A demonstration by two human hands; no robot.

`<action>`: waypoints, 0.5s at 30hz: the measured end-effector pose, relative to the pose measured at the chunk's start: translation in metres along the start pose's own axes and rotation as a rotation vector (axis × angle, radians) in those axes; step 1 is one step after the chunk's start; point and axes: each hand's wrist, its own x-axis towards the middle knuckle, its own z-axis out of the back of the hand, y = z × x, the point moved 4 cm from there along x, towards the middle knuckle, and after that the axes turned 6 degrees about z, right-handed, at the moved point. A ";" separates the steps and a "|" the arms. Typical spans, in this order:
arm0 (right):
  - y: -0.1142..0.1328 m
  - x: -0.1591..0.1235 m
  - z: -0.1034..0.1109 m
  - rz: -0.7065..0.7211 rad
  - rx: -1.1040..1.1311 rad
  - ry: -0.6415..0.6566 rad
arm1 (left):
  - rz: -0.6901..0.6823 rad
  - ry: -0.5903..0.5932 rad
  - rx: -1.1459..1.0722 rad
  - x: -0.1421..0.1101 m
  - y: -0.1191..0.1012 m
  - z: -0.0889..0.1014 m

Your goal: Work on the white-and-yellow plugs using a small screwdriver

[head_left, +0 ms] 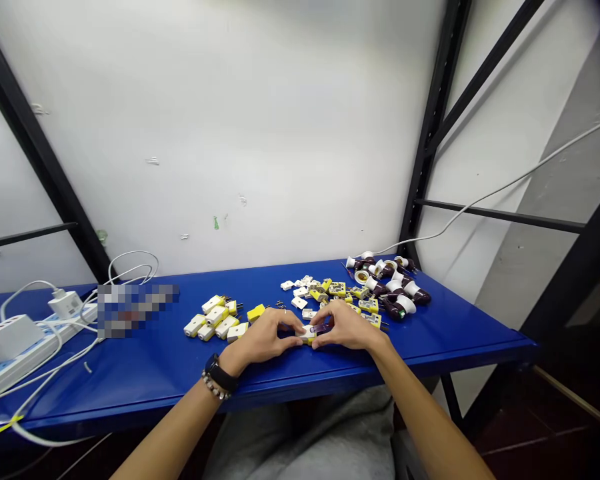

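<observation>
My left hand (265, 337) and my right hand (343, 327) meet over the blue metal table (130, 380), pinching a small white and yellow plug (309, 335) between their fingers. A dark part shows on top of it, partly hidden by my fingers. Left of my hands lies a group of assembled white and yellow plugs (213, 321). Loose white plug covers (297, 291) and yellow plug parts with metal pins (353, 297) are scattered just beyond my hands. Farther right sits a heap of dark maroon and white lamp holders (393, 287).
A white power strip (15, 353) with a plugged-in charger (65, 304) and tangled white cables lies at the table's left. A pixelated patch (135, 310) hides something there. Black shelf uprights (433, 133) rise behind the table, before a white wall.
</observation>
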 end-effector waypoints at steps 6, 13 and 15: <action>0.001 0.000 0.000 0.024 -0.047 -0.010 | 0.031 0.018 -0.055 0.003 0.005 -0.003; 0.001 0.000 -0.001 0.073 0.010 -0.003 | 0.162 0.015 -0.055 0.008 0.007 -0.005; 0.001 0.000 -0.001 0.090 0.000 -0.003 | 0.174 0.007 -0.072 0.007 0.008 -0.006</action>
